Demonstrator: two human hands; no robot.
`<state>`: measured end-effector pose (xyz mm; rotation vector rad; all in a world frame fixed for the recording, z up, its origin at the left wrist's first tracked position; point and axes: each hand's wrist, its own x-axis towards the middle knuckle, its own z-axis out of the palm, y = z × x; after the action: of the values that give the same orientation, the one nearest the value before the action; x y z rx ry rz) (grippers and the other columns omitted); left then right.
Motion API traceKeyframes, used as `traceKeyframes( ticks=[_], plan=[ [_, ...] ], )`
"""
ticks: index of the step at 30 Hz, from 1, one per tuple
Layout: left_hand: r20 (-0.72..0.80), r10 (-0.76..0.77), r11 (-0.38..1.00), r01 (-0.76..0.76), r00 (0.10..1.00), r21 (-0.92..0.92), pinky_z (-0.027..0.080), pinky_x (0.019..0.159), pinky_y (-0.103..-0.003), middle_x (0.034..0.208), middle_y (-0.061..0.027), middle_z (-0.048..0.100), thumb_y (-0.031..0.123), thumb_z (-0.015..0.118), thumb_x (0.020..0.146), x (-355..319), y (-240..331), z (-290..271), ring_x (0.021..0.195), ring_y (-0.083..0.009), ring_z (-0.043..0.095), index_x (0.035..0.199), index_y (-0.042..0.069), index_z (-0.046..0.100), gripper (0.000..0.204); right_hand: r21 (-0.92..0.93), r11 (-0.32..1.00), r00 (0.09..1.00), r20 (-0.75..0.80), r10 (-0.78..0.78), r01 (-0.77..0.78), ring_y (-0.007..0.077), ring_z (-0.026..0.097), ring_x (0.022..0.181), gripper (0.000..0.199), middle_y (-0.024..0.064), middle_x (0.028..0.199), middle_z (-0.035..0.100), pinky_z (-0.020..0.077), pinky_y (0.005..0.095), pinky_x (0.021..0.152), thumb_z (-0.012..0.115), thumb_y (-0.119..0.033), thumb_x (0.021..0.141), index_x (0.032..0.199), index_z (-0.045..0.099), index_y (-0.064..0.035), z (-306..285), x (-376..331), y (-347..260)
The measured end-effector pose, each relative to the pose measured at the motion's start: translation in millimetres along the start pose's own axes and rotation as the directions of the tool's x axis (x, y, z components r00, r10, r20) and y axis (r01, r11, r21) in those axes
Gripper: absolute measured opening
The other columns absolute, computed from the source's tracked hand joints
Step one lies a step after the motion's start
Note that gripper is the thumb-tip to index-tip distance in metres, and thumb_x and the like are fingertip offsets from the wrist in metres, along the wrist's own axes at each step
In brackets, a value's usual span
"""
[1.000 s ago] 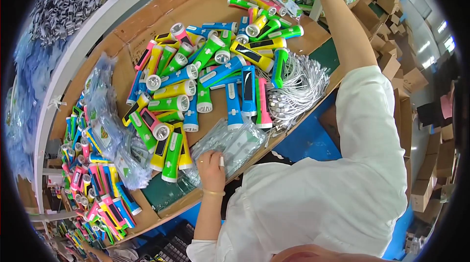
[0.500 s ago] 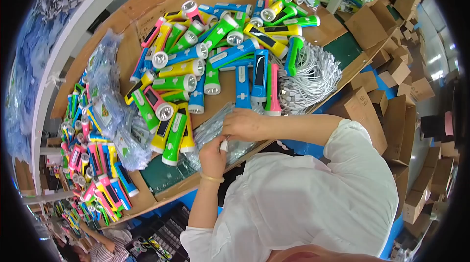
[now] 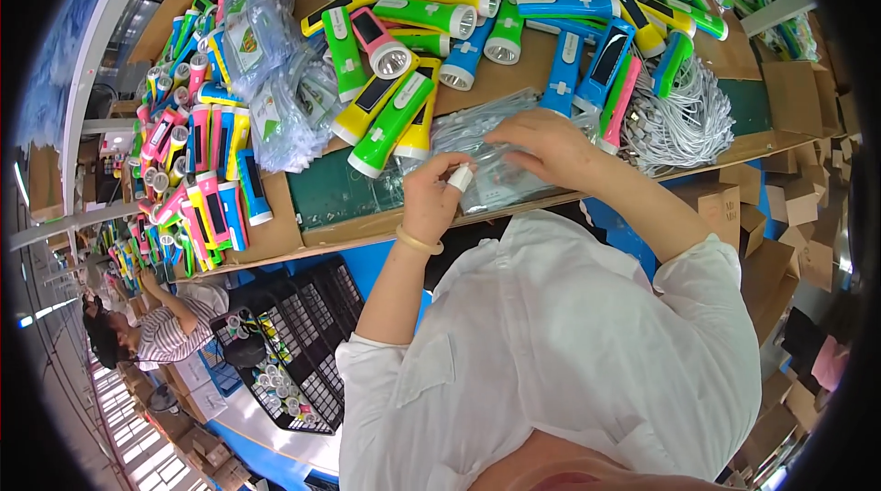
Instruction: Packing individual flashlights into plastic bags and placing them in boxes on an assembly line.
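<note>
My left hand (image 3: 431, 200) is curled at the table's near edge, fingers closed around a small white block-like piece (image 3: 462, 177); its exact kind I cannot make out. To its right, my right hand (image 3: 549, 147) has its fingers apart, resting on or just over flat clear plastic bags (image 3: 491, 128). Beyond the bags lie flashlights in green, yellow, blue and pink. A green flashlight (image 3: 393, 128) lies closest to my left hand. Close to my right hand are a blue flashlight (image 3: 563, 73) and a pink one (image 3: 621, 106).
Bundled white cables (image 3: 684, 119) lie at the right. A heap of printed plastic bags (image 3: 275, 60) is at the left, with more flashlights (image 3: 206, 151) beyond. Black crates (image 3: 307, 335) stand below the table. A person in a striped shirt (image 3: 174, 326) works at far left. Cartons (image 3: 716, 206) stand at right.
My hands have moved apart: the right has left the white piece and opened over the bags, while the left keeps it. The view has shifted, showing more of the crates.
</note>
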<state>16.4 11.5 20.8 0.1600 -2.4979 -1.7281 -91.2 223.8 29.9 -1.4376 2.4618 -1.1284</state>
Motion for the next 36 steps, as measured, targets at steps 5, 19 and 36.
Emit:
traceKeyframes(
  ticks=[5,19,36],
  plan=[
    [0.013,-0.028,0.997,0.029,1.0,-0.077,0.052,0.068,-0.025,0.086,-0.0058,0.072,-0.004,0.068,0.086,-5.5,-3.9,-1.3,0.074,-0.0097,0.064,0.104,0.0,0.07,0.018,0.296,0.955,0.996,0.086,-0.036,0.009,0.0306,0.066,0.092,0.024,0.0067,0.098,0.066,0.0536,0.0408,0.076,0.069,-0.009,0.088,0.111,0.069,-0.0171,18.2,7.7,-9.5],
    [0.23,0.273,0.916,-0.325,0.934,0.234,0.055,0.076,-0.037,0.097,-0.0134,0.072,-0.004,0.065,0.082,-3.7,11.9,-8.2,0.086,-0.0294,0.07,0.107,0.003,0.069,0.026,0.102,0.992,0.966,0.241,-0.092,0.069,0.0291,0.066,0.086,0.012,0.0055,0.092,0.062,0.0534,0.0422,0.071,0.068,-0.021,0.091,0.095,0.063,-0.011,-5.8,0.8,-5.5],
    [0.536,0.553,0.744,-0.667,0.638,0.026,0.054,0.072,-0.038,0.102,-0.0079,0.066,0.0,0.066,0.07,0.5,19.8,9.9,0.087,-0.0284,0.066,0.093,0.006,0.066,0.024,-0.508,0.847,0.954,0.3,0.004,0.156,0.0333,0.059,0.116,0.072,0.0115,0.122,0.063,0.0448,0.0458,0.104,0.08,-0.005,0.067,0.133,0.054,-0.0116,-55.7,4.2,76.3]
  ],
)
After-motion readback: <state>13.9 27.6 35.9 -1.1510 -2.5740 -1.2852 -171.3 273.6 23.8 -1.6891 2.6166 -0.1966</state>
